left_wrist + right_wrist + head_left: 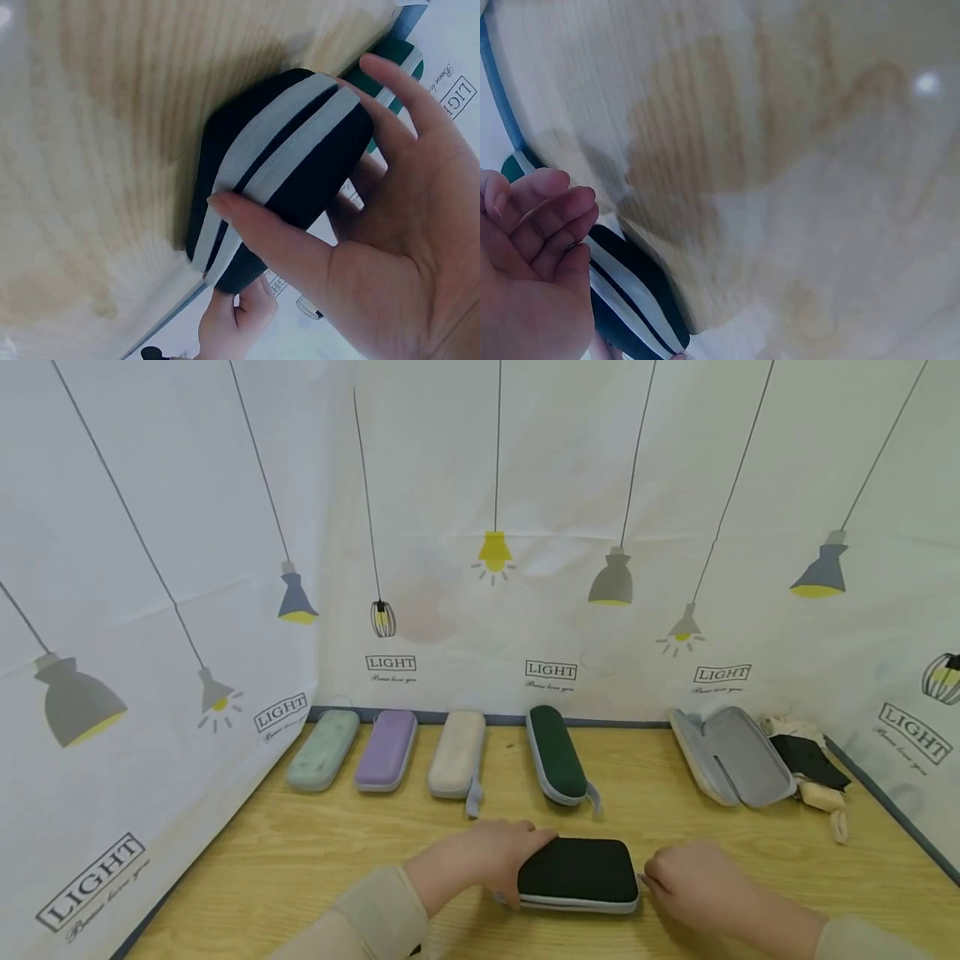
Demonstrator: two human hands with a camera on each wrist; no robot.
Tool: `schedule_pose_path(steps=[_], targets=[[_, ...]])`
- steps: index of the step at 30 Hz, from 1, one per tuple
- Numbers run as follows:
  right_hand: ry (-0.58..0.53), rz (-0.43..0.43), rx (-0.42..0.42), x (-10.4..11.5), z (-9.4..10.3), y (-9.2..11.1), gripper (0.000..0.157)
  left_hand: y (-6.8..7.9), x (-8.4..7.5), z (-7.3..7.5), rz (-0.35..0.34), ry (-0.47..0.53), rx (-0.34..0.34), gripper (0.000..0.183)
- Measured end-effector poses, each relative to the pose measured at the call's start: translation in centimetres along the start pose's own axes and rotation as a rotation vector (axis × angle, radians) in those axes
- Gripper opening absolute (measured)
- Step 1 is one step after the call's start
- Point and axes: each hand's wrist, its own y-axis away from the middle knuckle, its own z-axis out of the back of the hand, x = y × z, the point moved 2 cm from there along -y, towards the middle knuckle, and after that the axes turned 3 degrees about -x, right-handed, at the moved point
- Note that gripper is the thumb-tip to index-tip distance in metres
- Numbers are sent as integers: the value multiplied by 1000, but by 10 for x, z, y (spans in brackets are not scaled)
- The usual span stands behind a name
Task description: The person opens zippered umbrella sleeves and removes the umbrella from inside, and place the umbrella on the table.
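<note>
A black pencil case (581, 868) with a grey zip band lies on the wooden table near its front. My left hand (495, 860) grips its left end, thumb along the near side and fingers over the far side. In the left wrist view, the dark zip line runs between two grey bands on the case (300, 157), under the thumb. At the right end, my right hand (697, 889) has curled fingers and pinches a small grey strap at the case's corner. The right wrist view shows the curled fingers (547, 225) close beside that end; the strap is mostly hidden.
Along the back stand a mint case (324, 750), a purple case (386, 750), a cream case (456, 753) and a dark green case (557, 753). An opened grey-lined case (738, 756) lies at back right, beside a black cloth-like piece (810, 762). Printed sheets wall the table (300, 868).
</note>
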Motion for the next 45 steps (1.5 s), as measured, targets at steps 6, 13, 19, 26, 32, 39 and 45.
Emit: schedule_pose_path(steps=[6,13,19,26,32,39,45], targets=[[-8,-22,-14,-6,0,-6,29,-2,3,5,-45,-42,-22,95],[-65,79,-19,-1,6,-8,29,-10,11,1,10,-156,-43,98],[-135,140,53,10,6,-7,26,-12,19,-6,51,-234,-118,93],[-13,113,-38,-1,2,-13,19,-14,25,-5,-6,-210,-153,79],[-18,122,-23,-7,-2,-20,4,-15,25,-7,-64,-176,-134,80],[-30,159,-46,-9,-4,-34,7,-19,23,-5,-94,-166,-108,90],[-15,180,-33,-4,-10,-49,6,-19,19,-5,-115,-190,-93,95]])
